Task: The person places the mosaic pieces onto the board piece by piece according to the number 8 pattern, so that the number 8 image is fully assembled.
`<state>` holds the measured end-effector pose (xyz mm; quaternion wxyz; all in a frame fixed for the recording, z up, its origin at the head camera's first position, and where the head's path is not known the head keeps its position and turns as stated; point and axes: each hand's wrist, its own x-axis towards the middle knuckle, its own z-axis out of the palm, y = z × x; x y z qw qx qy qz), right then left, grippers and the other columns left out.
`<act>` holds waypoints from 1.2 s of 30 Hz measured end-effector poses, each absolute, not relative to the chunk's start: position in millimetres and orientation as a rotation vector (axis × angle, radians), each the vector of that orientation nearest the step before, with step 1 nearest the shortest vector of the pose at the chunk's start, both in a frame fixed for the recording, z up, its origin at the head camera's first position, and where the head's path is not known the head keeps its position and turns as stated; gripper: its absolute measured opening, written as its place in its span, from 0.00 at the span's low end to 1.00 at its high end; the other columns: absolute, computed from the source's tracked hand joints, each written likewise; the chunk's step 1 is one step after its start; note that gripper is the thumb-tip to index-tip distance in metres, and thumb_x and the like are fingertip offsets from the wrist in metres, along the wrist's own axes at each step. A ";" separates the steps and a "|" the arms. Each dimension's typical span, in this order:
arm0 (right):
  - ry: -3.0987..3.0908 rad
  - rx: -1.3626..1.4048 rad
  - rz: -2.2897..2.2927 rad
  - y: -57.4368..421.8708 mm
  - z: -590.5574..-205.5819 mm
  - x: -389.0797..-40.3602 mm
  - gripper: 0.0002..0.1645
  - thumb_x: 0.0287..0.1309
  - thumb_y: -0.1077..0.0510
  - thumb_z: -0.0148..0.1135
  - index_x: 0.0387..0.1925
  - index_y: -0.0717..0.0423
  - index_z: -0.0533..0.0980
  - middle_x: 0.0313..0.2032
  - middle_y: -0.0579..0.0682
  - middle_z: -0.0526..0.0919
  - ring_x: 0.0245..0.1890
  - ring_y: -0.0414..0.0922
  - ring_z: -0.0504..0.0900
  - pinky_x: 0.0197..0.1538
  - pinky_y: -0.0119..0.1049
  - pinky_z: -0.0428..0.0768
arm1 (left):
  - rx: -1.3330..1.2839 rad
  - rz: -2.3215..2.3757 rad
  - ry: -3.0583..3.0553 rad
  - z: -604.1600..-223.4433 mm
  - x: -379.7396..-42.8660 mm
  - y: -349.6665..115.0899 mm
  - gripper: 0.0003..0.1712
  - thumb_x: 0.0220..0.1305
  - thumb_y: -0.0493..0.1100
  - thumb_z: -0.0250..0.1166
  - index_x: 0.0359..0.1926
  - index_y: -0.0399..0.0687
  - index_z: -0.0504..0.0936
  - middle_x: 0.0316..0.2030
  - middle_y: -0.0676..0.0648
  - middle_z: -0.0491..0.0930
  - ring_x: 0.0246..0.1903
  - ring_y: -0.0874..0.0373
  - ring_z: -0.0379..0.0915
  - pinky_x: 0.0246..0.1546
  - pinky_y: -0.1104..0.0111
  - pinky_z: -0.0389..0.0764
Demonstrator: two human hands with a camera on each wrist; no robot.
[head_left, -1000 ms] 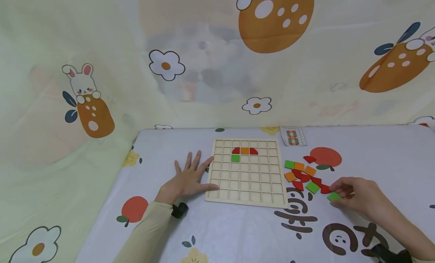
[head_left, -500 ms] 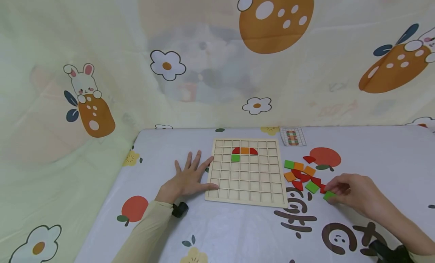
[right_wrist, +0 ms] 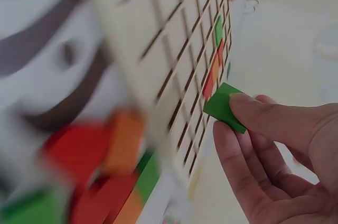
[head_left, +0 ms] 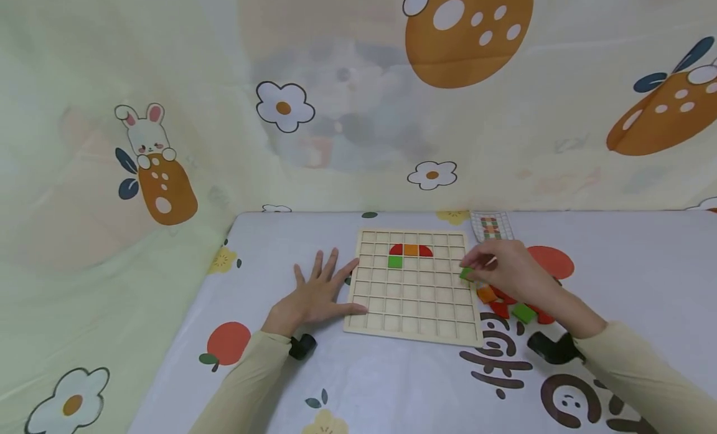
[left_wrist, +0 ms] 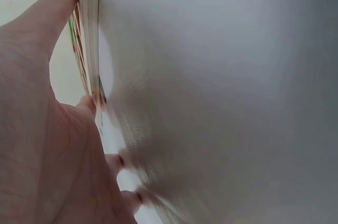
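A wooden grid board [head_left: 414,297] lies on the table, with a row of a red, an orange tile [head_left: 411,250] and a red piece near its far side. Below the left red piece sits a green tile [head_left: 395,261]. My left hand [head_left: 313,302] lies spread at the board's left edge, thumb and forefinger touching it. Over the board's right edge, my right hand [head_left: 506,269] pinches a square green tile [right_wrist: 224,108] between thumb and fingers. In the right wrist view, this tile is held above the grid cells.
Loose red, orange and green pieces [head_left: 524,313] lie right of the board, partly under the right hand and forearm. A small pattern card [head_left: 491,225] lies behind the board's right corner. A patterned curtain [head_left: 358,98] hangs behind the table.
My right hand has carried the green tile from beside the loose pieces leftward and away from me to the board's right edge. My left hand keeps its place on the board.
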<state>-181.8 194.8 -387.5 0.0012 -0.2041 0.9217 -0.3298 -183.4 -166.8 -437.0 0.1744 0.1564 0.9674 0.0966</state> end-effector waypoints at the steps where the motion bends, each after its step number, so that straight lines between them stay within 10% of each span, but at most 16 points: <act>1: 2.872 -0.654 -1.050 187.0 -387.4 -187.9 0.10 0.53 0.69 0.79 0.38 0.63 0.88 0.31 0.47 0.86 0.34 0.45 0.81 0.39 0.32 0.83 | 0.442 0.271 2.741 -436.8 -183.6 -166.3 0.59 0.62 0.80 0.59 0.85 0.70 0.44 0.84 0.41 0.30 0.81 0.35 0.19 0.68 0.23 0.29; 36: 2.848 -0.734 -0.953 131.3 -412.9 -226.6 0.09 0.58 0.74 0.71 0.41 0.69 0.88 0.36 0.56 0.85 0.38 0.51 0.82 0.44 0.45 0.83 | 0.439 0.222 2.748 -439.1 -185.6 -165.1 0.60 0.62 0.80 0.59 0.85 0.68 0.45 0.84 0.40 0.31 0.81 0.34 0.21 0.68 0.23 0.32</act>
